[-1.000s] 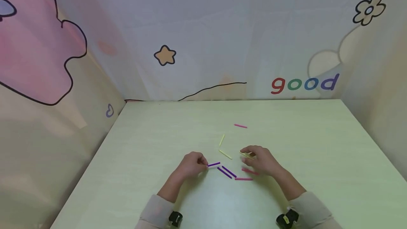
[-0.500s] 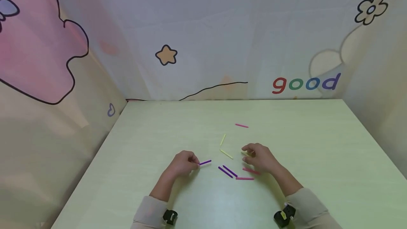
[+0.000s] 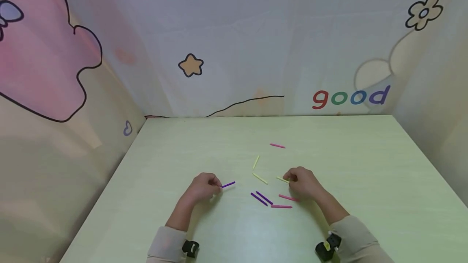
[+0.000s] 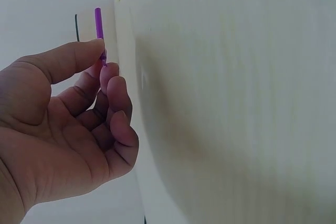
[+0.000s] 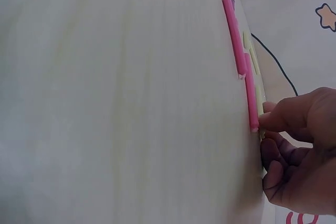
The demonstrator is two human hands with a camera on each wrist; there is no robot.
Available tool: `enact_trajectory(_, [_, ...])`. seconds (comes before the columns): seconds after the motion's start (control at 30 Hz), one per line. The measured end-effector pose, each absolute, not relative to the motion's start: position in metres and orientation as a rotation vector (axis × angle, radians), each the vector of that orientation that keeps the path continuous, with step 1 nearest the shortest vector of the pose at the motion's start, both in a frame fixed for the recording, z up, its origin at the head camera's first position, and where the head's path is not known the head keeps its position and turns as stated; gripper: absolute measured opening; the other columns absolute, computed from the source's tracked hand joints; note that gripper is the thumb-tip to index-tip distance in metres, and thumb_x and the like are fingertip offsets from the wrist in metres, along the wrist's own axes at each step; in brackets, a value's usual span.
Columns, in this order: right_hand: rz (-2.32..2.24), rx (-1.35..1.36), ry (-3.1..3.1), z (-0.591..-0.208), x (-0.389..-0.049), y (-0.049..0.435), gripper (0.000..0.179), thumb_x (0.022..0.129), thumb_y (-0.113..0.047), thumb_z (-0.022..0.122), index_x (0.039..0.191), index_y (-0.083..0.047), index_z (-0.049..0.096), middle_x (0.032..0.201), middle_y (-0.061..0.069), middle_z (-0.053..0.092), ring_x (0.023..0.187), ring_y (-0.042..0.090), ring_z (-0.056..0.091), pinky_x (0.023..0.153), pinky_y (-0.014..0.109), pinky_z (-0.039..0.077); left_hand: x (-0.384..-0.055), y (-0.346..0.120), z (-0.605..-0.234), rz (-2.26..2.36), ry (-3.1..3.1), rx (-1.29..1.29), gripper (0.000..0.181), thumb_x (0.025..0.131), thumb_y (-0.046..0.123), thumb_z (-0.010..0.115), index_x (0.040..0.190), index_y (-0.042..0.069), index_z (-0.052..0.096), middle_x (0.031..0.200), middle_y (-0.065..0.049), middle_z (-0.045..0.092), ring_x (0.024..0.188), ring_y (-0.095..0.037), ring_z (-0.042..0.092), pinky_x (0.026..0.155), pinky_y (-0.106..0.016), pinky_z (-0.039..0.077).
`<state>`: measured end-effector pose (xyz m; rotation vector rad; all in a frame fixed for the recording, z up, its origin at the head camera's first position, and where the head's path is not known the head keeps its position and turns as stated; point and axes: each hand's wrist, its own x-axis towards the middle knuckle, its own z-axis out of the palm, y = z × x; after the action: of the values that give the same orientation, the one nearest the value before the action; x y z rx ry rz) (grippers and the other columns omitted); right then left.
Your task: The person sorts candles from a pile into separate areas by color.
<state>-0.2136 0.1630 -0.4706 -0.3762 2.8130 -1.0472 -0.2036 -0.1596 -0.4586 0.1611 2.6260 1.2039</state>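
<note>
My left hand point(image 3: 204, 186) pinches one end of a short purple stick point(image 3: 228, 184) between thumb and fingertips; in the left wrist view the purple stick point(image 4: 98, 23) points up, clear of the table. To the right, my right hand point(image 3: 304, 182) is low at the table, thumb and fingers on the near end of a pale yellow stick point(image 3: 282, 179). Close below that hand lies a pink stick point(image 3: 288, 197), with another pink stick point(image 3: 281, 206) in front of it. Two purple sticks point(image 3: 264, 197) lie side by side between the hands.
Two more yellow sticks point(image 3: 260, 178) lie left of the right hand, one behind the other. Farther back rests a single pink stick point(image 3: 277, 145). The pale table point(image 3: 175, 145) ends at a printed cloth backdrop point(image 3: 234, 44).
The left hand has drawn leftward, carrying the purple stick away from the other two purple ones. The right hand's fingers have closed on the yellow stick.
</note>
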Motion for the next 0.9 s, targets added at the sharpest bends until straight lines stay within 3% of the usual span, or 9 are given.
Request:
enact_trajectory(0.4, [-1.157, -0.288, 2.777, -0.468, -0.214, 0.169, 0.022, 0.079, 0.001, 0.062, 0.1, -0.001, 0.066, 0.085, 0.004, 0.057, 0.083, 0.022, 0.052, 0.075, 0.038, 0.044, -0.206, -0.184, -0.457, 1.241, 2.653, 0.028, 0.005, 0.081, 0.007, 0.068, 0.083, 0.005, 0.065, 0.077, -0.003, 0.057, 0.065, -0.018, 0.053, 0.058, -0.03, 0.045])
enact_trajectory(0.9, [-1.183, -0.228, 2.75, -0.473, -0.215, 0.171, 0.023, 0.077, 0.002, 0.069, 0.1, -0.001, 0.067, 0.088, 0.005, 0.056, 0.083, 0.022, 0.05, 0.075, 0.038, 0.043, -0.21, -0.202, -0.463, 1.219, 2.719, -0.093, 0.006, 0.078, 0.006, 0.07, 0.081, 0.004, 0.066, 0.075, -0.003, 0.058, 0.064, -0.017, 0.051, 0.056, -0.029, 0.042])
